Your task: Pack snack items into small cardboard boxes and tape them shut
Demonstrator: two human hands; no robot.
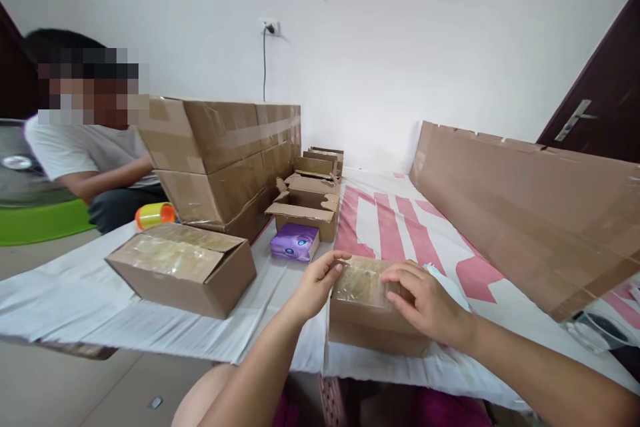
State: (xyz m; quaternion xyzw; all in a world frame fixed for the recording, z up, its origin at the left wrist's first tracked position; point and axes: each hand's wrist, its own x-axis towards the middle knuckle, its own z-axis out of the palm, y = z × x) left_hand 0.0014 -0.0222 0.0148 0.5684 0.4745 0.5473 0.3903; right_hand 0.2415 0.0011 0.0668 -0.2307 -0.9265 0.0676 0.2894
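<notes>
In front of me on the cloth-covered table lies a closed cardboard box (377,330) with shiny clear tape (361,285) across its top. My left hand (320,283) is curled at the box's left upper edge, thumb and forefinger close together against it. From the right, my right hand (425,297) grips the box's top, its fingers bent beside the end of the tape and the thumb slightly apart; its other fingers are partly hidden. To the left sits another taped cardboard box (200,270), one flap gap showing. A purple tissue pack (295,242) lies just beyond my left hand.
Stacked cardboard boxes (227,140) stand at the left, with open boxes (305,203) beside them. An orange-yellow tape roll (155,215) lies near a seated person (95,153). A large cardboard panel (520,193) leans along the right side. Clear tape (595,332) is at the right edge.
</notes>
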